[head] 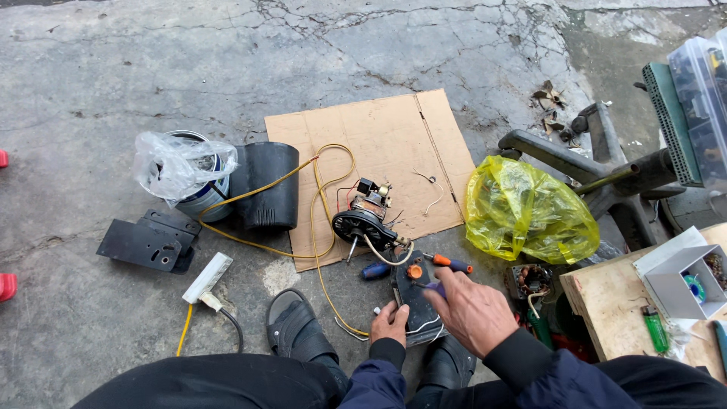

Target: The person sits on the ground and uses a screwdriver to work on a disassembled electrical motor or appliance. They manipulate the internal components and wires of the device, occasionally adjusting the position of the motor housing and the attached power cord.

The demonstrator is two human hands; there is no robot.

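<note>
A: Head view. Your left hand [390, 322] is clamped on the near end of the dark multimeter [415, 297], fingers curled over its edge, pinning it to the concrete floor [113, 76] just off the near edge of the cardboard sheet [394, 144].

B: And your right hand [471, 309]?

A: Draped over the meter's right side, fingers pinched narrow on a thin purple-tipped probe [435, 287]. An orange-handled screwdriver [448, 263] lies just beyond your knuckles, a blue-handled one [374, 270] to the left of the meter.

B: Which way does the meter lie?

A: Long axis runs from you toward the cardboard, the orange dial end pointing away, at the fan motor [367, 220]. The motor sits near the cardboard's near edge, shaft angled down toward you, yellow wire [322, 227] looping off to the left.

B: Advice?

A: My judgement: keep that left hand firm so the meter doesn't skid, hold the probe by its insulated part, and keep the yellow loops out from under your wrist.

B: Anything else around you?

A: A yellow plastic bag [530, 212] off the cardboard's right edge, a black cylinder housing [266, 185] and a bagged tin [185, 170] off the left, a black bracket [149, 242] and a white plug block [207, 278] nearer you. Your sandal [299, 329] rests beside the wire.
</note>
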